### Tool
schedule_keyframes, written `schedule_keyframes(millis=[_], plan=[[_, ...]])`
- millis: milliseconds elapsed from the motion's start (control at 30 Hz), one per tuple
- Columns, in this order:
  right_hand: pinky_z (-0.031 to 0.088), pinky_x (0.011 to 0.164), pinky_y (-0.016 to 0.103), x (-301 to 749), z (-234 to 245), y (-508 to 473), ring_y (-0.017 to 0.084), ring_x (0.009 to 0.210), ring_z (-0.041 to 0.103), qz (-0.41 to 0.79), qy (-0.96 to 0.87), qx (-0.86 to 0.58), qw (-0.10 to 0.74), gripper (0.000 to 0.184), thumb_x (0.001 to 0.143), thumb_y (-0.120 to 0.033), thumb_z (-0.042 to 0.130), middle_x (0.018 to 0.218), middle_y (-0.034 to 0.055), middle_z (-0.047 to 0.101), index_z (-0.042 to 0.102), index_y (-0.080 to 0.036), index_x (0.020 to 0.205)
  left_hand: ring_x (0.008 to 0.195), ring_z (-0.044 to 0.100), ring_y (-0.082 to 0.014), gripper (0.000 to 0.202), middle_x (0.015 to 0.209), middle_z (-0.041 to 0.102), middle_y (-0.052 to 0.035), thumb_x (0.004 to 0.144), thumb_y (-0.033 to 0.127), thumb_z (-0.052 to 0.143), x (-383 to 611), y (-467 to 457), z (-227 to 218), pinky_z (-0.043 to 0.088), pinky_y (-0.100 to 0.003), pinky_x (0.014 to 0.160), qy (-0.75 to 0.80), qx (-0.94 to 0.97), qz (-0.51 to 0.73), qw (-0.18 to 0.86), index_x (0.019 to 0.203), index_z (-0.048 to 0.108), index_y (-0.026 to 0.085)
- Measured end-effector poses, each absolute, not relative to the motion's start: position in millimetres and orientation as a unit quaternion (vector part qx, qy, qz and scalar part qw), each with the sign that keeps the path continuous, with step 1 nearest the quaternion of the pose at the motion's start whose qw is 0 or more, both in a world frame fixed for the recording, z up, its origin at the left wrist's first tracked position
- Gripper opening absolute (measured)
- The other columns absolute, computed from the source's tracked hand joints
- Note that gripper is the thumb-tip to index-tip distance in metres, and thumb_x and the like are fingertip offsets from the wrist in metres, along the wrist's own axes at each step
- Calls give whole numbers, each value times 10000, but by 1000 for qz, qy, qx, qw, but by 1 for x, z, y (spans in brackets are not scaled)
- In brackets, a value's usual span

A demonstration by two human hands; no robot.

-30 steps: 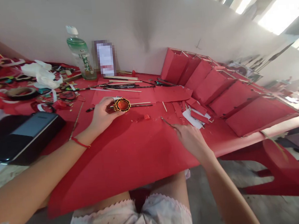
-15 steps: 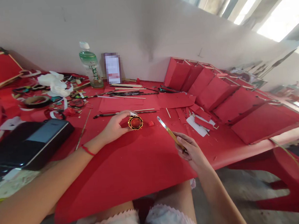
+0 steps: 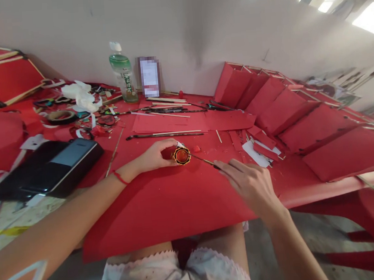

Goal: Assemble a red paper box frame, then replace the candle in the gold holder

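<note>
My left hand (image 3: 157,155) is closed round a small round piece (image 3: 182,156) with a scalloped gold-and-black rim and a reddish inside, held a little above the red table. A bit of white shows at its upper edge. In my right hand (image 3: 250,180) is a slim box cutter (image 3: 204,160), seen nearly edge-on. Its tip reaches the right side of the scalloped rim; whether it touches, I cannot tell. Just beyond lies a small red scrap (image 3: 197,148). My right fingers cover most of the cutter's handle.
Red box-like frames (image 3: 323,140) line the right side, with paper scraps (image 3: 256,154) before them. Thin sticks and red card strips (image 3: 160,124) lie at the back, near a bottle (image 3: 125,80) and a phone (image 3: 149,76). A black device (image 3: 62,167) and tape roll (image 3: 60,116) are left.
My right hand has turned over and brought the box cutter leftward, its tip now at the scalloped piece. My left hand keeps its hold. The whole view has shifted slightly.
</note>
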State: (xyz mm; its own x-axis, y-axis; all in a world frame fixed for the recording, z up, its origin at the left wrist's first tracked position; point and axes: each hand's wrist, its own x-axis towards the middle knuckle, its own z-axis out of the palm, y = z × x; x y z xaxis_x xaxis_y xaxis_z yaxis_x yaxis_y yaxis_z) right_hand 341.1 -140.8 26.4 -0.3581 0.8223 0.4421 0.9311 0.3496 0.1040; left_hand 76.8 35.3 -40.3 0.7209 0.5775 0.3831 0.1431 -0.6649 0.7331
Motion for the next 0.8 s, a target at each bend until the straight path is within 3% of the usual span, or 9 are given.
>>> schedule_keyframes(millis=[200,433,567,800], plan=[[175,485,301,322,38,-126,85,513,503,-182,-799,-573,9,358,1030,-181,469,882,11,707,676,-301,1296,963,686,-204,396,1049,726,-89,770,421,814,76,38,-44,542,-289,877,195,861,316,348,1050,703,164],[167,493,306,301,37,-116,122,607,630,-120,-762,-634,-55,360,1028,-165,418,894,54,722,644,-262,1290,941,680,-198,384,1027,723,-66,777,459,805,74,37,-47,537,-292,873,210,850,330,352,1027,715,180],[247,508,290,298,44,-111,180,676,695,-86,-758,-642,-80,437,1001,-124,405,879,63,747,612,-259,1362,915,684,-202,369,995,728,-68,777,482,800,75,36,-47,539,-300,866,213,850,340,341,973,727,178],[453,678,294,308,50,-96,240,863,746,30,-745,-665,-39,397,1041,-262,430,1006,70,799,661,-310,1361,898,691,-193,371,985,731,-67,771,471,809,76,35,-48,543,-288,836,203,847,365,328,990,726,182]])
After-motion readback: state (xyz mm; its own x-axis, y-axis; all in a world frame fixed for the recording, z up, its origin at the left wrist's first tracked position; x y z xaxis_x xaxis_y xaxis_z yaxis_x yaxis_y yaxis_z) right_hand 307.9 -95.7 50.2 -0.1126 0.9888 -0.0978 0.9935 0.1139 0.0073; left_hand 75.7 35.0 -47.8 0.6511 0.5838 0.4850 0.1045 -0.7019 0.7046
